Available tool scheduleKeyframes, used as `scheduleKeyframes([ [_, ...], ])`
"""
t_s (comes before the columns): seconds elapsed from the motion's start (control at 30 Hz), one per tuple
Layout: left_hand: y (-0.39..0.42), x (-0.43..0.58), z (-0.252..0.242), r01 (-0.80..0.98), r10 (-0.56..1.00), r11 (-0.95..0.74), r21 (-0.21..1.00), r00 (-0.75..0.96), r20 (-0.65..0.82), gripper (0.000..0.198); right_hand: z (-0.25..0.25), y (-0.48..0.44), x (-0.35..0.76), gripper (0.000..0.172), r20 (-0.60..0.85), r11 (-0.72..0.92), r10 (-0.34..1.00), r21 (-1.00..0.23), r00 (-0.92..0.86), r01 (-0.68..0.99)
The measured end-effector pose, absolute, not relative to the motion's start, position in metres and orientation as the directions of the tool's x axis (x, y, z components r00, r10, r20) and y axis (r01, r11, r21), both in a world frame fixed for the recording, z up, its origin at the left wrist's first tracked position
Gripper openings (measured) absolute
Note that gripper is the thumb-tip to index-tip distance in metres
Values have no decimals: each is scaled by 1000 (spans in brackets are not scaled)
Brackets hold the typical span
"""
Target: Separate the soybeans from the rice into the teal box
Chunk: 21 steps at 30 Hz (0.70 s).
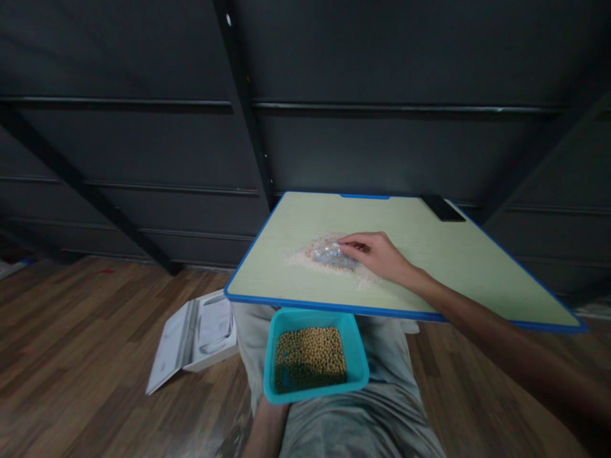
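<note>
My right hand [375, 251] reaches over the board table, thumb and fingers pinched on a clear, shiny crumpled plastic piece [329, 253] with bluish spots; whether it is a bag or a bottle I cannot tell. Around and under the plastic lies a spread of small pale grains [300, 257], with some yellowish beans along its edge. On my lap sits a teal plastic basket [357, 356] holding many round tan beans [317, 350]. My left wrist [274, 410] runs up to the near side of this basket, and the fingers are hidden beneath it.
The pale green table [482, 273] has a blue rim and stands across my legs. A black phone-like slab [442, 208] lies at its far right corner. Left of my legs, an opened white box [210, 331] rests on the wooden floor [95, 356]. A dark panelled wall [167, 146] rises behind.
</note>
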<state>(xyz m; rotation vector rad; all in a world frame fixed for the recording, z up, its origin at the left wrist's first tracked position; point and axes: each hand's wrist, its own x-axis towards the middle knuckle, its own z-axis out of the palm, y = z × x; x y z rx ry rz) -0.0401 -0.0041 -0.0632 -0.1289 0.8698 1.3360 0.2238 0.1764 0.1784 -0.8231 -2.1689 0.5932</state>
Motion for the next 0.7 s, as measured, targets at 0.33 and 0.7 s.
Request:
scheduleKeyframes([
  [0.33, -3, -23, -40, -860, 749, 341, 380, 3, -663, 54, 180, 173, 223, 20, 447, 675, 706, -659, -550, 332],
  [0.7, -9, -24, -38, -864, 785, 252, 435, -81, -615, 59, 180, 171, 222, 20, 423, 670, 706, -659, -568, 342],
])
